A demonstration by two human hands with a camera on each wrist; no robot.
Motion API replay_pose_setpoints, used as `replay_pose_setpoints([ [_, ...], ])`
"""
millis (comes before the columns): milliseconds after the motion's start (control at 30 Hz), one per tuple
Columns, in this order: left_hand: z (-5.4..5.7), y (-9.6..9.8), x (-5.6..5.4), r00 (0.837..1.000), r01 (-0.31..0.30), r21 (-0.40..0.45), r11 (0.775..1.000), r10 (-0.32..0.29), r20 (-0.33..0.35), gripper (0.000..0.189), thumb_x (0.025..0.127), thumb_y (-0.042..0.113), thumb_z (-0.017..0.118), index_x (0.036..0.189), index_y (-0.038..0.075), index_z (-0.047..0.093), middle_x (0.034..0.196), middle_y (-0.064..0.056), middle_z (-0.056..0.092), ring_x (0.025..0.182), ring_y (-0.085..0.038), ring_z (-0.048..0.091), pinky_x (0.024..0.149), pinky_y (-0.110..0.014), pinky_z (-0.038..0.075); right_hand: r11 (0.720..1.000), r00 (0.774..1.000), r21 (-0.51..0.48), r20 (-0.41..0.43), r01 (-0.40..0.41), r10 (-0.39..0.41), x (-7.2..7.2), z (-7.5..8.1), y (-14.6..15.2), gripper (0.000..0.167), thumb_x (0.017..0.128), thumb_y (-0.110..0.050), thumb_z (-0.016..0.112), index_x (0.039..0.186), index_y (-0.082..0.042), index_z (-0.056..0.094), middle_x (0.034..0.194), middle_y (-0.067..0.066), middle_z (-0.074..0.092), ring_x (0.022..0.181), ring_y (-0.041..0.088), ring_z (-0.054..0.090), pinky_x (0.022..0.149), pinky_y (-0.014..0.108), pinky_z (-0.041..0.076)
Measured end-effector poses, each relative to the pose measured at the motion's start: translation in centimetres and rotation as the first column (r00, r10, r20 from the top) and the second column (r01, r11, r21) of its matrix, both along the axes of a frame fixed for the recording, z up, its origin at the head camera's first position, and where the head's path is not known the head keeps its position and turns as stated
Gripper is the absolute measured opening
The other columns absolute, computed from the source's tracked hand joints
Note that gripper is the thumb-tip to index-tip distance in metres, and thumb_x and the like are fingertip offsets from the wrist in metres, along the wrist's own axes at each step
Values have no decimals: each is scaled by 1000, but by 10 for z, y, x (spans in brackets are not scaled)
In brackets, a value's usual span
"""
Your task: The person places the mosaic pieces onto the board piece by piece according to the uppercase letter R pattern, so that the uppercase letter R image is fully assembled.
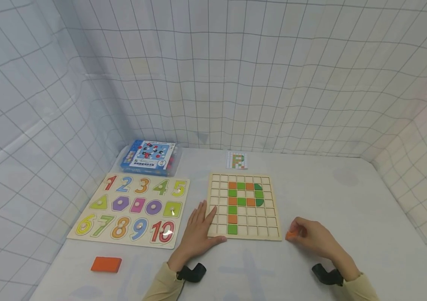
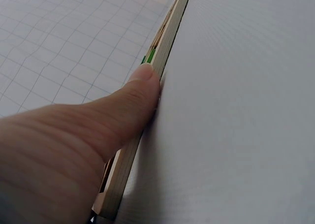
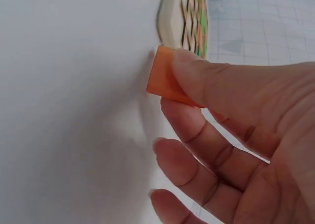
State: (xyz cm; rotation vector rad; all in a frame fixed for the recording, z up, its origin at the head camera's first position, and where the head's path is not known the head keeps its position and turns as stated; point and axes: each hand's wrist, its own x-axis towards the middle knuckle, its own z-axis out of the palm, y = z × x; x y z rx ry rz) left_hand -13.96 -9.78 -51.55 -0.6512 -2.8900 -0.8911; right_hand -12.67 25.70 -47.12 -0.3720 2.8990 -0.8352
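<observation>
A wooden grid board (image 1: 252,230) lies on the table, with orange and green tiles (image 1: 232,210) set in it in the shape of a P. Two dark green rounded pieces (image 1: 259,202) form its curve. My left hand (image 1: 195,234) rests on the board's near left corner, fingers extended. In the left wrist view, the thumb (image 2: 120,111) presses against the board's wooden side (image 2: 170,34). Just right of the near right corner, my right hand (image 1: 320,241) pinches an orange tile (image 3: 161,76) between thumb and index finger. The other fingers are loosely bent.
A small pattern card (image 1: 237,160) lies behind the board. To the left is a number and shape puzzle (image 1: 130,209), with a blue boxed set (image 1: 149,156) behind it. An orange block (image 1: 106,264) sits at the front left. Gridded cloth walls (image 1: 254,83) enclose the table.
</observation>
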Motion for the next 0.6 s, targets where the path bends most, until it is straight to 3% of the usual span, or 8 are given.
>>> replay_pose_setpoints([
  [233, -1, 0, 0, 1000, -5, -4, 1000, 5, 4, 93, 77, 54, 71, 147, 5, 34, 154, -23, 13, 142, -33, 5, 114, -46, 7, 995, 995, -70, -82, -66, 60, -14, 5, -16, 21, 78, -20, 79, 82, -19, 59, 71, -13, 53, 59, 6, 45, 49, 22, 37],
  [600, 0, 1, 0, 1000, 0, -1, 1000, 0, 0, 93, 77, 54, 71, 147, 4, 34, 154, -24, 13, 142, -33, 5, 114, -46, 6, 983, 970, -75, -193, -167, 150, -48, 8, -76, 19, 80, -23, 78, 83, -16, 61, 74, -12, 57, 60, 5, 48, 53, 23, 43],
])
